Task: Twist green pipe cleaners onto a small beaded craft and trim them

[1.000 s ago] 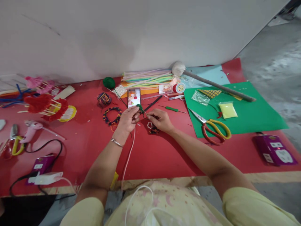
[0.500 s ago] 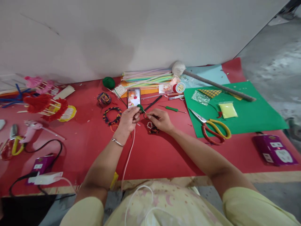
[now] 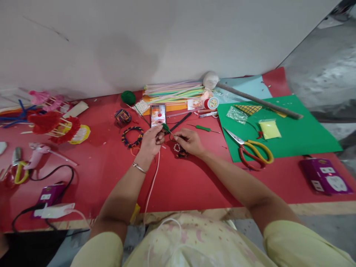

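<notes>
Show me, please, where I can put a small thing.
Near the body, the red cover is bare between the pink cord and the right forearm, and between the black cable and the left forearm. Past the left hand and right hand it is crowded: green yarn ball, pastel strips.

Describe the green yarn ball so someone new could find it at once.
On the red table, look beyond the left hand toward the pale wall. The green yarn ball sits near it, solid green, unlike the multicoloured yarn ball in front.
</notes>
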Tool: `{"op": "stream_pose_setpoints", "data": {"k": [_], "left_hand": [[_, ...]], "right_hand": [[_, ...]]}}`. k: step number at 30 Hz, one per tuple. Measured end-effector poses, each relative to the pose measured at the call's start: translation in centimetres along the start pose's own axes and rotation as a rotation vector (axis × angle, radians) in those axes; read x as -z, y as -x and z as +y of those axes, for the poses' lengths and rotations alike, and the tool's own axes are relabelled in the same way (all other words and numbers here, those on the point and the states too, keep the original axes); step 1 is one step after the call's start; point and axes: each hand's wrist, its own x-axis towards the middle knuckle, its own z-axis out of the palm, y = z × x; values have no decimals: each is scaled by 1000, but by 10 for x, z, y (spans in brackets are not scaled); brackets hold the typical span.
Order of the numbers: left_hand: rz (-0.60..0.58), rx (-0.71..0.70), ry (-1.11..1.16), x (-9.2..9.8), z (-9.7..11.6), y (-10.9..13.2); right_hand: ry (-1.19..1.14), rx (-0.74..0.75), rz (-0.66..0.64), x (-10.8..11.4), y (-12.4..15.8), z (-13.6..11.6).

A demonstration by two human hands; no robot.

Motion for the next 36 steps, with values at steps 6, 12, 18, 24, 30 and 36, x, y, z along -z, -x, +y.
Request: {"op": "stream_pose_setpoints", "data": {"k": [6, 12, 18, 24, 30, 36], "left_hand": [[5, -25, 29, 2, -1, -2], [8, -63, -12, -1, -1, 0], [42, -122, -76, -2, -2, 1], [36, -79, -42, -2, -1, 1], [12, 3, -13, -3, 1, 4], [35, -52, -28, -3, 1, 5]], "right_hand": [[-10, -6, -24, 2, 0, -2], [4, -8, -38, 3, -1, -5], [-9, -16, -36, 3, -1, -5], [-15, -11, -24, 3, -1, -5], [-18, -8, -23, 3, -2, -5], [-24, -8, -27, 3, -1, -4]]}}
